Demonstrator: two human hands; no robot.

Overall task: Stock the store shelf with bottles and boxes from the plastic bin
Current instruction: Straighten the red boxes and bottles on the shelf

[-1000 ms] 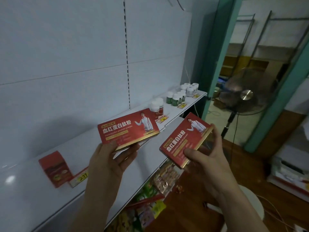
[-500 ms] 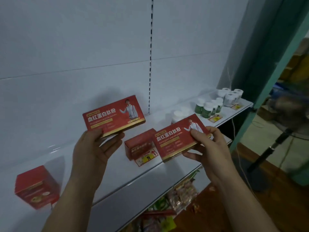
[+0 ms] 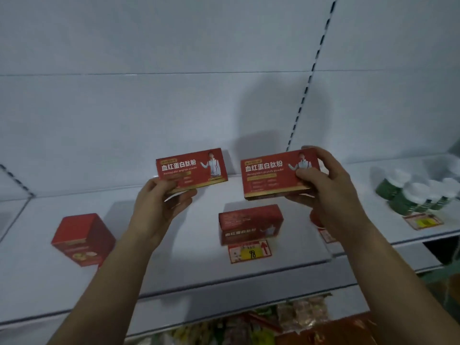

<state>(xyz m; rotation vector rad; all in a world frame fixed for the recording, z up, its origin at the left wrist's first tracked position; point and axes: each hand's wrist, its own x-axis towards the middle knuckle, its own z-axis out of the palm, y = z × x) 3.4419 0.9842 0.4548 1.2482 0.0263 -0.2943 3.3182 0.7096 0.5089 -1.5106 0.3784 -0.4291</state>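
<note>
My left hand [image 3: 159, 207] grips a flat red box [image 3: 191, 169] by its lower left corner, face toward me, above the white shelf [image 3: 186, 265]. My right hand [image 3: 328, 192] holds a second, matching red box [image 3: 276, 174] by its right end, level with the first and to its right. Both boxes hover over the shelf's back half. A third matching red box [image 3: 250, 224] lies on the shelf below and between them, behind a red and yellow price tag [image 3: 249, 252]. The plastic bin is out of view.
A taller red carton [image 3: 83, 239] stands on the shelf at the left. Green bottles with white caps [image 3: 413, 195] cluster at the right behind another price tag [image 3: 423, 221]. The white back panel [image 3: 174, 108] rises behind. Snack packets [image 3: 286, 319] fill the shelf below.
The view has swung left to face the shelf squarely. Both hands have lifted their boxes up and forward over the shelf, and the right-hand box now sits level with the left one.
</note>
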